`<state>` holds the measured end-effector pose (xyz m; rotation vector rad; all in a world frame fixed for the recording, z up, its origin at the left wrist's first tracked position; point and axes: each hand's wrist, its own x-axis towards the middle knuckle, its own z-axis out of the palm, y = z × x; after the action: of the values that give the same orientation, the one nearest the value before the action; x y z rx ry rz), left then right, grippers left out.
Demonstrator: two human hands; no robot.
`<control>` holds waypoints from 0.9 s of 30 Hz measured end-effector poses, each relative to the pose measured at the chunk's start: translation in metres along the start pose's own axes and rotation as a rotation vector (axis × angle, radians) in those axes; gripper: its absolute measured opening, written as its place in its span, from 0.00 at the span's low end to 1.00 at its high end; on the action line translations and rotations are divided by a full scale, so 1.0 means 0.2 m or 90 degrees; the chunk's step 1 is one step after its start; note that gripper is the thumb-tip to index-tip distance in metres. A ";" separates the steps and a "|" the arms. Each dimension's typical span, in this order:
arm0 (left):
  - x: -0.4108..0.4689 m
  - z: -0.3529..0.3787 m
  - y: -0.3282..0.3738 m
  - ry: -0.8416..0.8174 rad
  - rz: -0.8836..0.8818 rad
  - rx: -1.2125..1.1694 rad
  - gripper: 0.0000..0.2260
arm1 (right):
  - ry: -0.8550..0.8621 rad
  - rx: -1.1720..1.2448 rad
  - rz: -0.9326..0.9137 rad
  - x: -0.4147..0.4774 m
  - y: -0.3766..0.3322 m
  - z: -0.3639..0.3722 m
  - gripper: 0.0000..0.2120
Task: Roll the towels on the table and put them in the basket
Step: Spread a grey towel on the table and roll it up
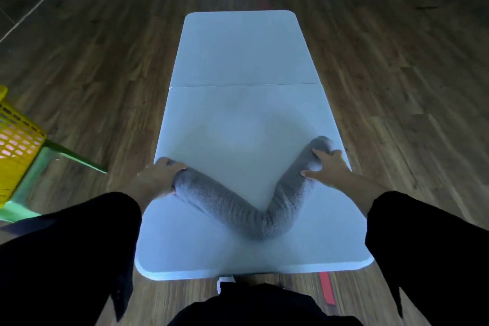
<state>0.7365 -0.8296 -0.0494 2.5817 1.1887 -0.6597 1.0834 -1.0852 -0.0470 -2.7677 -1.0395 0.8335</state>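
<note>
The fingers of the left hand (158,177) curl over one end of a rolled grey towel (238,209), thumb tucked against its near side, gripping it. The right hand (330,167) holds the other end, fingers bent over the top of the roll and thumb pressed to its near side. Between the two hands the towel sags toward the person in a V (its bend is the nearest point). It lies on the white table (238,55), which stretches away beyond the fingers. Black sleeves (66,241) run back from both wrists. Well out past the left hand a yellow basket (18,137) sits on a green stool (53,151) on the wooden floor (105,61).
</note>
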 end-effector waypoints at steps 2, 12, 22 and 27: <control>-0.05 0.06 0.03 0.034 -0.012 -0.037 0.32 | 0.008 0.071 -0.006 0.00 -0.01 0.04 0.47; -0.23 0.25 0.12 0.152 0.023 -0.121 0.29 | -0.065 0.192 -0.060 0.08 -0.20 0.11 0.57; -0.26 0.25 0.18 0.061 0.131 -0.191 0.28 | -0.223 0.126 -0.296 0.05 -0.69 0.27 0.47; -0.31 0.23 0.15 0.131 0.097 -0.064 0.32 | -0.275 0.075 -0.385 -0.01 -0.85 0.37 0.44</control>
<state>0.7111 -0.9075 -0.0598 2.6710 1.0368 -0.3016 0.9434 -0.9645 -0.0660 -2.0133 -1.6993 1.3393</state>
